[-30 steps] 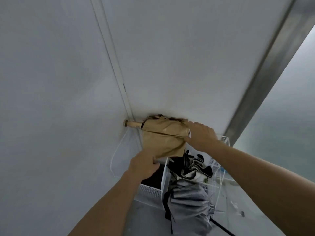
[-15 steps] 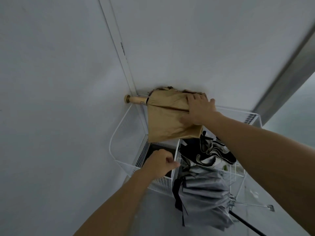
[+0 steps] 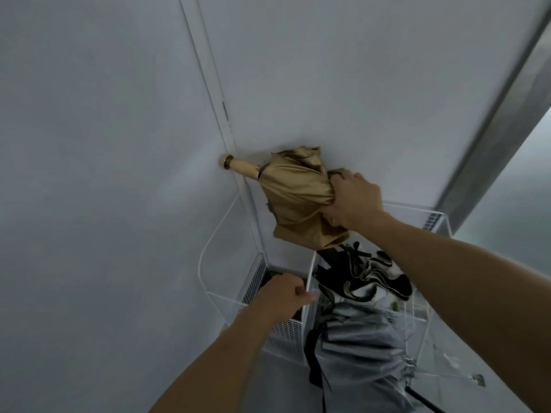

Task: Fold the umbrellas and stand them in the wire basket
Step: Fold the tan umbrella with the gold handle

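Observation:
A folded tan umbrella [image 3: 293, 193] with a cream handle and brass end hangs above the white wire basket [image 3: 226, 296], its handle pointing left at the wall corner. My right hand [image 3: 353, 202] is shut on its bunched fabric at the right end. My left hand [image 3: 283, 295] is lower down, its fingers closed on the basket's white divider wire. A black-and-white patterned umbrella [image 3: 362, 274] stands in the basket's right compartment. A grey umbrella [image 3: 362, 350] with a black strap hangs over the basket's front.
White walls meet in a corner behind the basket, with a vertical trim strip [image 3: 213, 93]. A metal frame [image 3: 489, 144] runs diagonally at the right beside frosted glass. The grey floor lies below the basket.
My right hand has shifted from flat on the tan umbrella to gripping its bunched fabric. My left hand let go of the umbrella, dropped to the basket and closed on the divider wire.

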The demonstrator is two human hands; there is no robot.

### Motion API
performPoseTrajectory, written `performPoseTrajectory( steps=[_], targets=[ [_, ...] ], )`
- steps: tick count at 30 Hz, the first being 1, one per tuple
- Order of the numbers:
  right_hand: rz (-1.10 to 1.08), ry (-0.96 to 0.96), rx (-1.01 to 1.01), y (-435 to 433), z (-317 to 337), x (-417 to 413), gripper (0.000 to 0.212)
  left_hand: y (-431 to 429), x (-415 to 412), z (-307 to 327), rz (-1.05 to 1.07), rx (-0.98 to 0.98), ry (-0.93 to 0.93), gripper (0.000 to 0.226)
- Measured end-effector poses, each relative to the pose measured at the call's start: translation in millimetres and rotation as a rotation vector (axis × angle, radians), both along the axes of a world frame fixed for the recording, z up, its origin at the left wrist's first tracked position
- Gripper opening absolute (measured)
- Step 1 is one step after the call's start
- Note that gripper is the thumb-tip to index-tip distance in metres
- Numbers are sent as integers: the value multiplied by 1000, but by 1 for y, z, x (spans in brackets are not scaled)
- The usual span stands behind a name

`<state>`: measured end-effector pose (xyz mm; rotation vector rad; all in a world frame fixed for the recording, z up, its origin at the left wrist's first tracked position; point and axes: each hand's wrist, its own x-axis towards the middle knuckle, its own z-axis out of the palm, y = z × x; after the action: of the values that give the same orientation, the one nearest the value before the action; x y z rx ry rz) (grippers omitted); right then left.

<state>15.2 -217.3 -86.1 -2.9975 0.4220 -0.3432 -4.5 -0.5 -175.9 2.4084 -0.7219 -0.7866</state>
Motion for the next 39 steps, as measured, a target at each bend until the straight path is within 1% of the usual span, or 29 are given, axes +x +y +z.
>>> performPoseTrajectory(
  steps=[2, 5, 9, 12, 13, 15, 16, 18, 20, 21, 23, 25, 26, 28, 29, 30, 33, 36, 39],
  targets=[
    [-5, -69, 45, -3, 21, -20, 60, 3, -6, 5, 8, 9, -22, 38],
    [-20, -156, 102, -2, 52, -63, 64, 12, -15, 26, 111, -103, -49, 32],
    [-62, -192, 219, 11, 79, -143, 61, 29, -30, 82, 352, -396, -105, 17],
    [-98, -213, 357, 23, 80, -209, 59, 41, -51, 130, 536, -650, -131, 11],
    [-111, -214, 414, 27, 79, -230, 57, 44, -60, 146, 564, -724, -103, 9],
    [-118, -212, 529, 36, 73, -264, 46, 46, -78, 175, 566, -829, 6, 12],
    [-125, -210, 572, 39, 69, -279, 39, 46, -89, 187, 539, -875, 88, 14],
    [-131, -207, 659, 48, 62, -307, 33, 46, -112, 206, 433, -944, 282, 15],
    [-116, -215, 746, 56, 53, -327, 31, 44, -129, 211, 322, -959, 461, 18],
    [-103, -222, 788, 60, 49, -337, 30, 43, -138, 211, 282, -938, 514, 21],
    [-69, -220, 874, 65, 41, -353, 29, 42, -153, 208, 232, -875, 537, 30],
    [-51, -187, 952, 67, 33, -366, 30, 41, -165, 204, 208, -837, 478, 34],
    [-57, -173, 977, 67, 29, -371, 34, 40, -170, 202, 202, -819, 430, 34],
    [-85, -169, 1017, 64, 17, -377, 45, 35, -183, 197, 209, -788, 307, 43],
    [-102, -170, 1034, 61, 10, -377, 47, 31, -189, 193, 219, -784, 241, 46],
    [-117, -163, 1043, 60, 5, -378, 45, 26, -194, 188, 232, -780, 172, 44],
    [-140, -126, 1057, 58, -10, -378, 40, 10, -206, 172, 306, -744, -28, 29],
    [-157, -130, 1043, 57, -24, -375, 46, 0, -212, 150, 352, -733, -195, 32],
    [-179, -164, 1014, 54, -40, -365, 39, -6, -209, 120, 384, -746, -287, 29]
  ],
)
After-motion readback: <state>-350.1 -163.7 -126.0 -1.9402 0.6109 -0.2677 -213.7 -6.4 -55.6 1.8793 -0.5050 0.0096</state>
